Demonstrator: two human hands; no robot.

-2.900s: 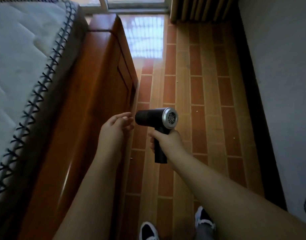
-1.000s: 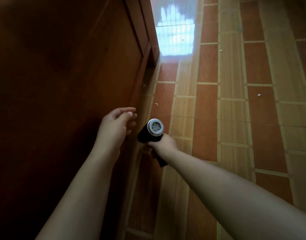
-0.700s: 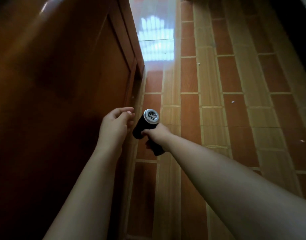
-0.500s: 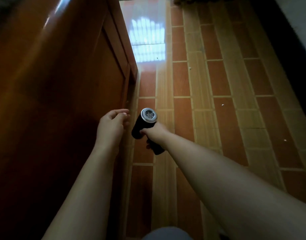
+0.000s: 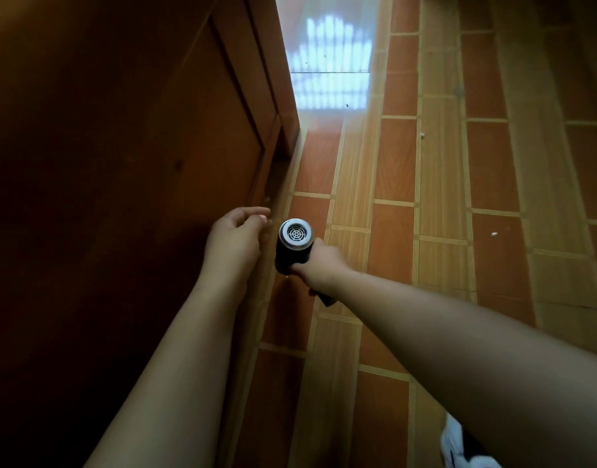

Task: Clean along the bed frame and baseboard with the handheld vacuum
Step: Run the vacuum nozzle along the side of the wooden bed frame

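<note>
The handheld vacuum (image 5: 292,251) is a short black cylinder with a silver grilled end facing me. Its nose points down at the floor beside the foot of the wooden bed frame (image 5: 175,157). My right hand (image 5: 320,265) is wrapped around its handle. My left hand (image 5: 236,238) hovers just left of the vacuum, close to the frame's side panel, fingers loosely curled and holding nothing. The vacuum's nozzle end is hidden below its body.
Brown and tan floor tiles (image 5: 435,184) stretch ahead and to the right, with a few small white specks (image 5: 494,234) on them. A bright window reflection (image 5: 331,72) lies on the floor ahead. My white shoe (image 5: 459,447) shows at the bottom right.
The view has dropped from standing height to close along the bed frame. The vacuum has turned from sideways to nose-down near the frame's base. My left hand stays beside it.
</note>
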